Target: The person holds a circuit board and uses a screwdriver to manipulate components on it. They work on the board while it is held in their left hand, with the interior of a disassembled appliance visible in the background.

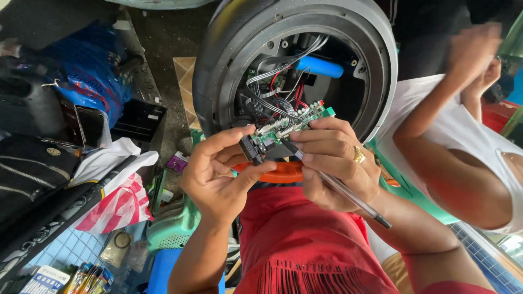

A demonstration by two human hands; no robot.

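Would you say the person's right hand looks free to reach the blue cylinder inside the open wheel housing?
Probably not right now: the right hand grips the green circuit board and a pen. The blue cylinder lies uncovered just beyond.

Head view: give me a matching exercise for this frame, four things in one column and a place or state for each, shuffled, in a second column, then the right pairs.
Things
1. green circuit board
2. pen
3. blue cylinder
4. gold ring

Places or states
A. inside the open wheel hub
B. on a finger of the right hand
C. pinched between the left hand and the right hand
D. slanting down out of the right hand's grip

Pairs: 1-C, 2-D, 3-A, 4-B
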